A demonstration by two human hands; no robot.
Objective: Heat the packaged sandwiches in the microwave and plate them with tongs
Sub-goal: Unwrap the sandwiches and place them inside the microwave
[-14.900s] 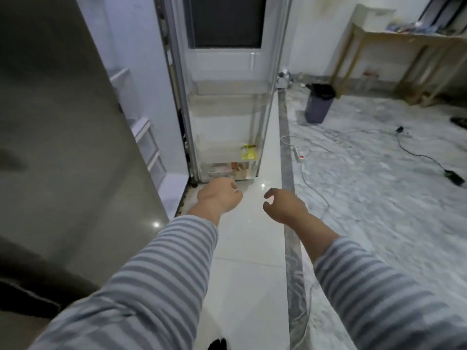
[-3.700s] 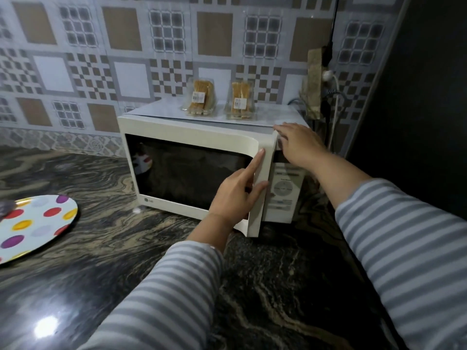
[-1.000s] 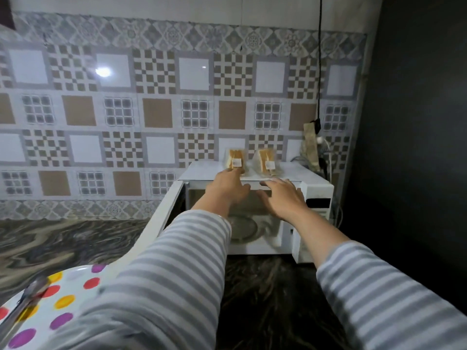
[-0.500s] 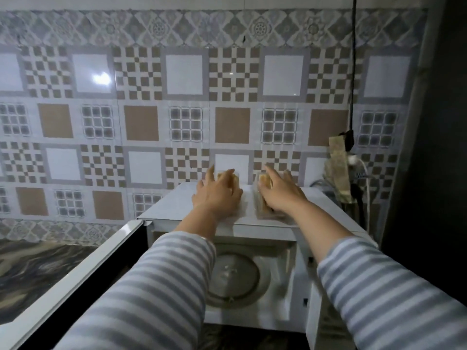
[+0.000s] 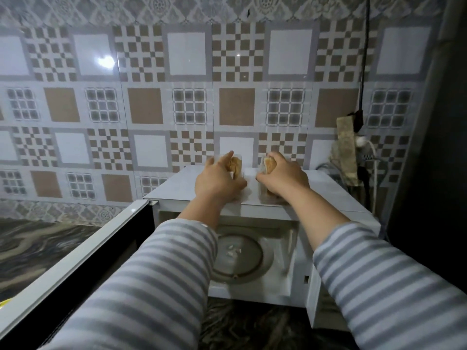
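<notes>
One door (image 5: 75,248) swung open at 9 o'clock. Two packs atop one microwave (image 5: 177,188), 12 o'clock: left hand (image 5: 217,180) curled round left pack (image 5: 236,165), right hand (image 5: 283,178) clamped round right pack (image 5: 267,164). One turntable (image 5: 240,258) inside.

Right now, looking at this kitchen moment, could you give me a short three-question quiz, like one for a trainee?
1. True or false: the microwave door is closed.
2. Where do the two packaged sandwiches sit? A) on the turntable B) on top of the microwave C) on the counter
3. Fill in: the left hand grips the left sandwich pack, and the right hand grips the ____.

Key:
1. False: the door stands swung open to the left, and the glass turntable inside holds no pack.
2. B
3. The right sandwich pack.
</notes>
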